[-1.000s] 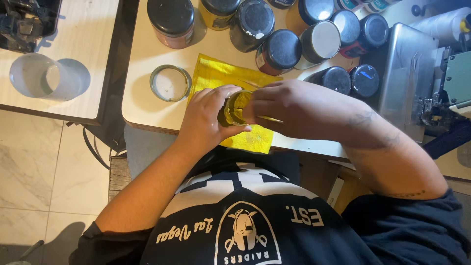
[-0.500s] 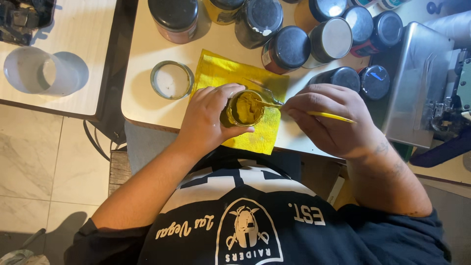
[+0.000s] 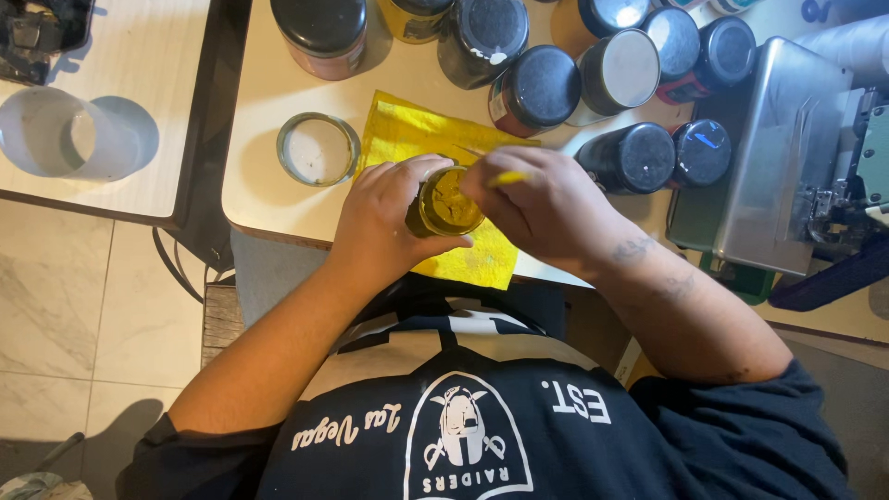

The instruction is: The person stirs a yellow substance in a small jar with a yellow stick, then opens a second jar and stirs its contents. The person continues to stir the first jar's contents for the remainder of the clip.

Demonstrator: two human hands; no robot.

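My left hand grips a small open jar filled with olive-yellow paste, held above the table's front edge. My right hand holds a thin yellow-handled tool whose tip reaches into the jar's mouth. Under both hands lies a yellow cloth. A round lid, pale inside, rests on the table just left of the cloth.
Several dark-lidded jars crowd the back of the beige table. A metal box-like machine stands at the right. A clear plastic cup lies on a separate table at the left. Tiled floor shows below.
My right hand has moved left, back over the jar, bringing the yellow tool's tip into its mouth. The left hand keeps holding the jar in place.
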